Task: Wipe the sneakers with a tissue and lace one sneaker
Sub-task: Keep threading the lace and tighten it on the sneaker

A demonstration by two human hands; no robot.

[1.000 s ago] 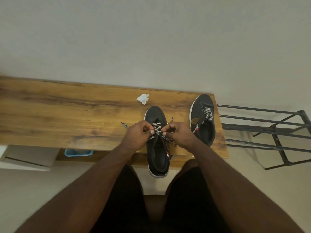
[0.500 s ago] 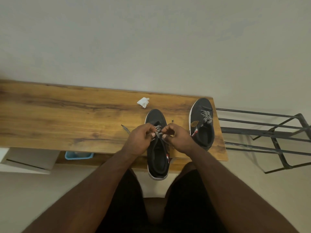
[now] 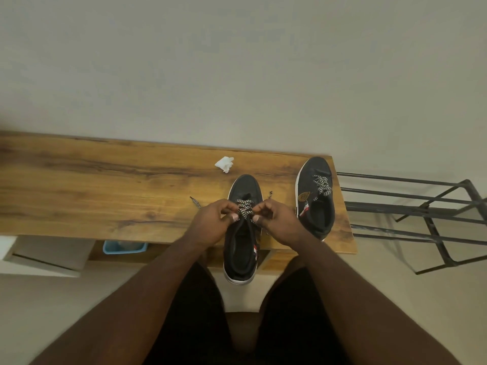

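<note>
A black sneaker (image 3: 241,248) with a white sole lies toe-away on the wooden table (image 3: 105,191), its heel hanging over the near edge. Its black-and-white lace (image 3: 244,210) crosses the tongue. My left hand (image 3: 213,222) pinches the lace from the left and my right hand (image 3: 276,219) pinches it from the right. One lace end (image 3: 195,202) trails onto the table at the left, another tip (image 3: 270,194) sticks up at the right. A second black sneaker (image 3: 316,198), laced, lies at the table's right end. A crumpled white tissue (image 3: 224,164) rests behind the first sneaker.
A black metal rack (image 3: 421,217) stands right of the table. Under the table sit a blue tray (image 3: 123,247) and a white box (image 3: 44,254). A plain wall runs behind the table. My legs in dark shorts fill the bottom of the view.
Both hands have stayed on the lace over the tongue, with the fingers shifting slightly. The view has tilted up a little, so the table sits lower in frame.
</note>
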